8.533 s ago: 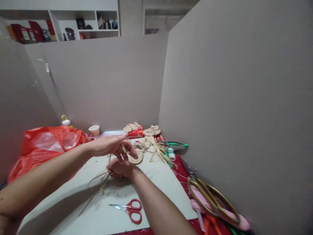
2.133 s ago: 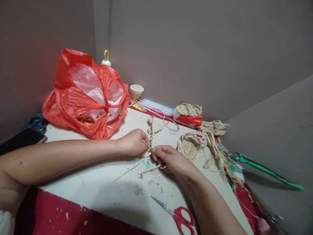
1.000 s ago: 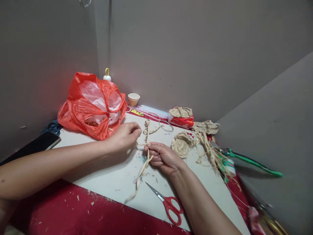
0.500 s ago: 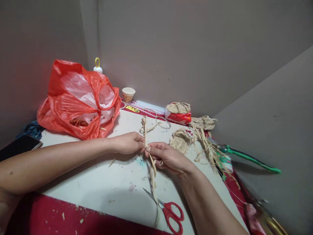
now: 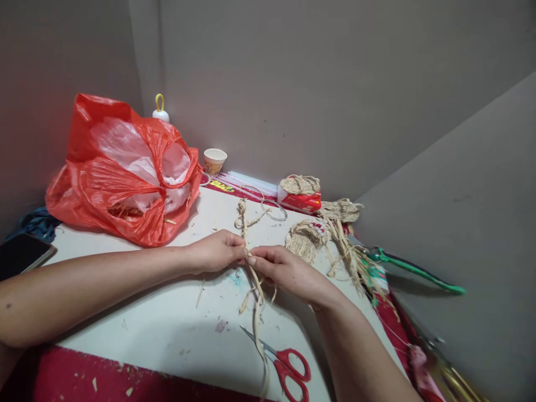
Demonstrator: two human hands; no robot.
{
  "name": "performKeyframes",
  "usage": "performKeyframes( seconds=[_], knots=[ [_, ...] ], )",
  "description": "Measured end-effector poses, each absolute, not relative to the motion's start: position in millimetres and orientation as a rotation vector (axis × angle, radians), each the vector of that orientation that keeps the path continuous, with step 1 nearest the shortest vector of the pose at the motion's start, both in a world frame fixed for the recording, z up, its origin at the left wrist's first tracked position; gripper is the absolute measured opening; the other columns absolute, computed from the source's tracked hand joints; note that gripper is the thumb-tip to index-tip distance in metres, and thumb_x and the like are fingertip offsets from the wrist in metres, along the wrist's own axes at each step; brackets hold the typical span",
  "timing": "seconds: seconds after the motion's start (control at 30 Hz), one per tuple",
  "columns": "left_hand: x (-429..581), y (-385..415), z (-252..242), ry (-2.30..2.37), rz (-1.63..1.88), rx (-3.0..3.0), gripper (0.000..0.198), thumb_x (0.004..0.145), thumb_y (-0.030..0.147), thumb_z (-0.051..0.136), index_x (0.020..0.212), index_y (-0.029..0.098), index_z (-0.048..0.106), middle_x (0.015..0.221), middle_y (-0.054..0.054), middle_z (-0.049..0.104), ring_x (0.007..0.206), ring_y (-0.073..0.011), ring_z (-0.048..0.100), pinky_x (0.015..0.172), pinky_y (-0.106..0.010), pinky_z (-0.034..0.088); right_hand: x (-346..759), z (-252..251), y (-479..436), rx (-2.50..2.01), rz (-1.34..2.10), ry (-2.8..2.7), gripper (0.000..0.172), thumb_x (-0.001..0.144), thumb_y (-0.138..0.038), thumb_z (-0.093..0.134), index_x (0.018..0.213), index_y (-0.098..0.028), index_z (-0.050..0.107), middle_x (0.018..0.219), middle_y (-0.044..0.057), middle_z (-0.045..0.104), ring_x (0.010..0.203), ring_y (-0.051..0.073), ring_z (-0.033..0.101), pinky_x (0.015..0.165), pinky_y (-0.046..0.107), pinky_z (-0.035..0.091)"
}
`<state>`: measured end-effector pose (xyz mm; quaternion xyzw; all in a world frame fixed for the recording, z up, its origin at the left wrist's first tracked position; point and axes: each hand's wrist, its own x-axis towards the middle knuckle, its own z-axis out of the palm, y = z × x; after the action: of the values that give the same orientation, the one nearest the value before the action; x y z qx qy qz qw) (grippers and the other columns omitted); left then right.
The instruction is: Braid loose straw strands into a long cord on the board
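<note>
My left hand (image 5: 215, 252) and my right hand (image 5: 285, 271) meet at the middle of the white board (image 5: 167, 318), both pinched on a braid of pale straw strands (image 5: 243, 220). The braided part runs away from me toward the back wall. Loose strand ends (image 5: 257, 312) hang down from my fingers toward the near edge. Red-handled scissors (image 5: 288, 365) lie just in front of my right wrist.
A red plastic bag (image 5: 121, 173) fills the back left, with a paper cup (image 5: 215, 161) beside it. Woven straw pieces (image 5: 305, 240), a red box (image 5: 299, 201) and a green-handled tool (image 5: 414, 271) lie at the right. A phone (image 5: 20, 254) rests at the far left.
Both hands stay pinched together on the braid and have shifted slightly. The loose strands now hang straighter toward the scissors. The view has drifted a little to the left.
</note>
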<state>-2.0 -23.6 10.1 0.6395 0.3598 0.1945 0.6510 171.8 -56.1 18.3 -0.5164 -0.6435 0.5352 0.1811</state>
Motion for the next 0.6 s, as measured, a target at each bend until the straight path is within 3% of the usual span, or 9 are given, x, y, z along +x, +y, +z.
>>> performKeyframes(
  seconds=[0.17,0.3,0.4,0.5,0.6],
  knots=[
    [-3,-22,4,0.858,0.458,1.587,0.026,0.077,0.033,0.047,0.058,0.015,0.046,0.051,0.006,0.040,0.047,-0.0059,0.031,0.048,-0.019,0.027,176,26,-55,-1.569,1.435,-1.793,0.030,0.078,-0.037,0.055,0.057,-0.016,0.051,0.047,-0.004,0.045,0.042,0.006,0.032,0.043,0.020,0.024],
    [-3,-24,10,0.862,0.478,1.607,0.025,0.076,0.032,0.047,0.058,0.015,0.049,0.049,0.007,0.035,0.046,-0.0061,0.028,0.046,-0.020,0.024,168,32,-59,-1.587,1.562,-1.637,0.025,0.077,-0.034,0.053,0.062,-0.015,0.056,0.041,-0.004,0.047,0.034,0.005,0.027,0.038,0.020,0.020],
    [-4,-25,12,0.851,0.508,1.576,0.021,0.074,0.027,0.048,0.058,0.014,0.053,0.050,0.006,0.041,0.047,-0.0061,0.031,0.046,-0.020,0.024,153,34,-65,-1.599,1.571,-1.587,0.026,0.080,-0.033,0.048,0.060,-0.016,0.055,0.040,-0.003,0.051,0.032,0.005,0.027,0.037,0.020,0.021],
    [-5,-27,9,0.868,0.536,1.473,0.016,0.070,0.023,0.050,0.056,0.014,0.052,0.049,0.005,0.044,0.044,-0.0053,0.033,0.044,-0.019,0.023,139,31,-72,-1.721,1.419,-1.689,0.030,0.080,-0.029,0.043,0.053,-0.018,0.052,0.042,0.000,0.054,0.034,0.007,0.035,0.040,0.021,0.026],
    [-6,-29,7,0.904,0.514,1.337,0.018,0.069,0.026,0.053,0.055,0.016,0.048,0.041,0.008,0.034,0.037,-0.0043,0.024,0.038,-0.020,0.016,130,24,-78,-1.831,1.101,-1.850,0.030,0.078,-0.023,0.043,0.049,-0.019,0.049,0.045,0.002,0.055,0.041,0.011,0.043,0.046,0.024,0.028]
  ],
)
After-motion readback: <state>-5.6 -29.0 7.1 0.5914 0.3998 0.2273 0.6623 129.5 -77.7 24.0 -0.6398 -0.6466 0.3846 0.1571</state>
